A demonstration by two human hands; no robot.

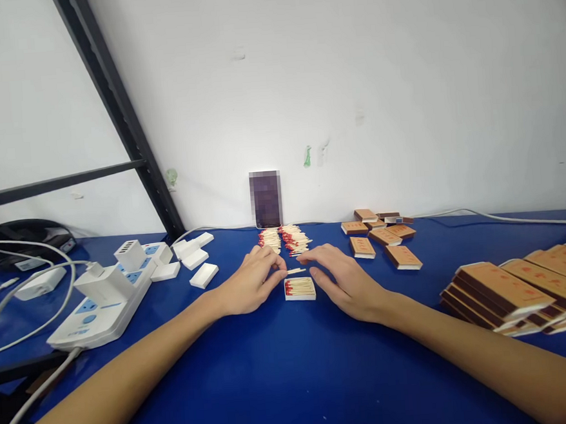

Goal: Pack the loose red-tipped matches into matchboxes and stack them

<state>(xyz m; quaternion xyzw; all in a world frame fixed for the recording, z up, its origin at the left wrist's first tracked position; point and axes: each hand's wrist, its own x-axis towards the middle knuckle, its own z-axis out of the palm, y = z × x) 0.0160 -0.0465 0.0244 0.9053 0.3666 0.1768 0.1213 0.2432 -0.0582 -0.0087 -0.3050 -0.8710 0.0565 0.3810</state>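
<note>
A small white tray of red-tipped matches (300, 289) lies on the blue table (284, 373) between my hands. My left hand (251, 280) rests just left of it, fingers curled, pinching the end of a few loose matches (297, 271) that lie above the tray. My right hand (341, 279) lies to the right with fingers stretched out and low over the table, its fingertips at the other end of those matches. Behind them sit two heaps of loose matches (285, 239).
Brown matchbox sleeves (384, 234) are scattered at the back right, and stacked rows of sleeves (525, 289) fill the right side. White inner trays (196, 260) and a white power strip (109, 292) with chargers and cables lie on the left. A dark frame leans on the wall.
</note>
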